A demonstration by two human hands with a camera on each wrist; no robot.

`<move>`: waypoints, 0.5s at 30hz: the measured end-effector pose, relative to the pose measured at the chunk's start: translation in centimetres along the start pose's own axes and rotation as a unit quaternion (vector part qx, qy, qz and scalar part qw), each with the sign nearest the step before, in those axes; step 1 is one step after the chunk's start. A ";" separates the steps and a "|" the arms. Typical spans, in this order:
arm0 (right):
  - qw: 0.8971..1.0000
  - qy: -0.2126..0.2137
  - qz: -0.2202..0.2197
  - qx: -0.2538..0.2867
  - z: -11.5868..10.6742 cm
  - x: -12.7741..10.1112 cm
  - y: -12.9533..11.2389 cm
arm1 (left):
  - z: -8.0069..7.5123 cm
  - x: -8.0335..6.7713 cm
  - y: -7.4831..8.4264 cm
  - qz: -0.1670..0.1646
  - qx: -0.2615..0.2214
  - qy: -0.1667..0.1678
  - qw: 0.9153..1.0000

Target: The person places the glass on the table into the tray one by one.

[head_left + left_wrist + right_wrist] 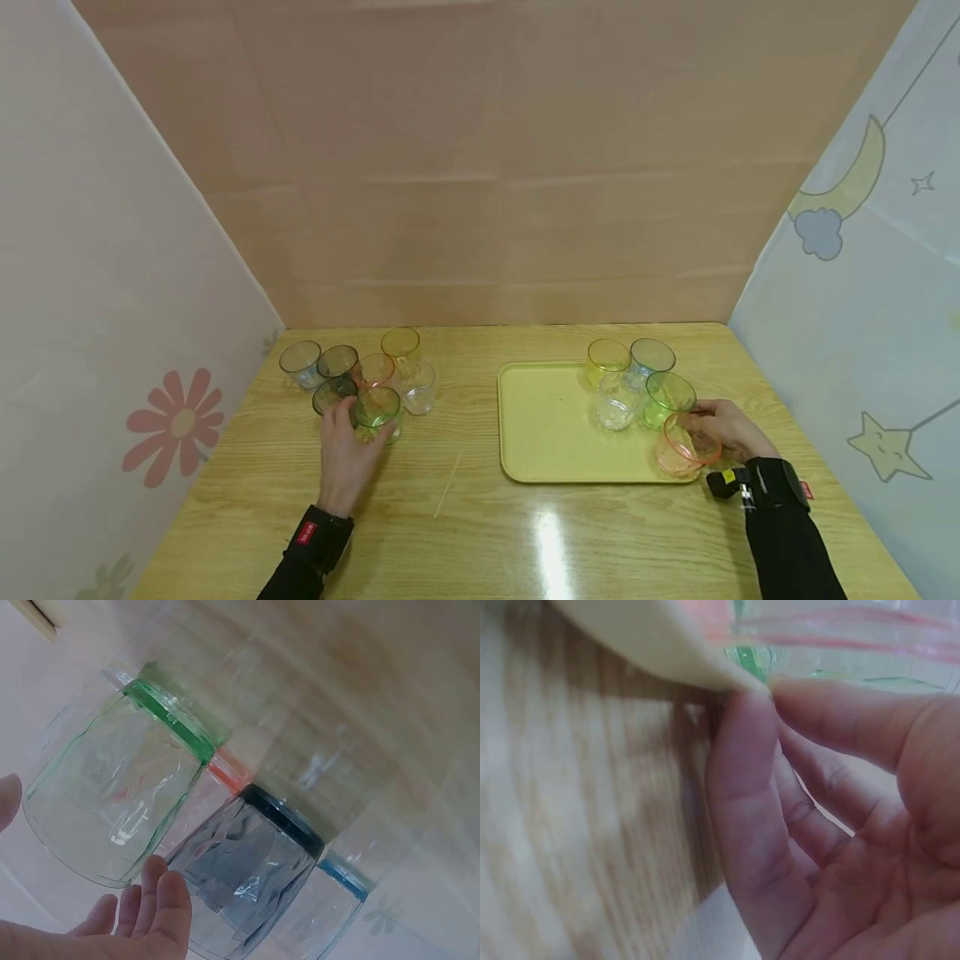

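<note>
Wooden surface (pixel 480 533), glare patch near front edge. Behind the surface a plain beige backdrop (pixel 495 167). Left of the surface a pale panel with a red flower (pixel 174 425). Right of the surface a light panel with a moon (pixel 851 179), a cloud (pixel 819 233) and stars (pixel 888 446).

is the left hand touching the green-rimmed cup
Apart: the left wrist view shows bare table between the left hand fingers and the green-rimmed cup.
</note>
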State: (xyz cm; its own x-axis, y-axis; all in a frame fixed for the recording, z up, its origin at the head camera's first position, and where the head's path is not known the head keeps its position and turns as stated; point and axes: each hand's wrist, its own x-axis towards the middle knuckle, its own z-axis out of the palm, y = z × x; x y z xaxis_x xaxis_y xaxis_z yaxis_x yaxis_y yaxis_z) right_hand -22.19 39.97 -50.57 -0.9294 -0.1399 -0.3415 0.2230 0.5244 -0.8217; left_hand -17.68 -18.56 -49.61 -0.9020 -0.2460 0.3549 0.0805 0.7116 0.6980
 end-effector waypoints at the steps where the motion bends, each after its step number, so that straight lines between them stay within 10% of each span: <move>1: 1.000 -0.002 -0.001 0.001 0.0 0.0 0.0 | 0.0 0.0 0.0 -0.002 0.003 -0.003 1.000; 15: 1.000 -0.002 -0.007 0.007 0.1 0.1 0.1 | 0.1 1.1 0.3 -0.038 0.000 -0.095 0.995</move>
State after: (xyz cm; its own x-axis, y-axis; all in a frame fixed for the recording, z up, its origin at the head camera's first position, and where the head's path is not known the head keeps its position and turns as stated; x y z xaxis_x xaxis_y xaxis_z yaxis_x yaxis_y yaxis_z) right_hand -22.24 39.93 -50.70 -0.9311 -0.1503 -0.3325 0.2146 0.5115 -0.8321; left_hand -18.68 -18.54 -49.12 -0.9694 -0.1704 0.1765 0.0083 0.6960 0.7180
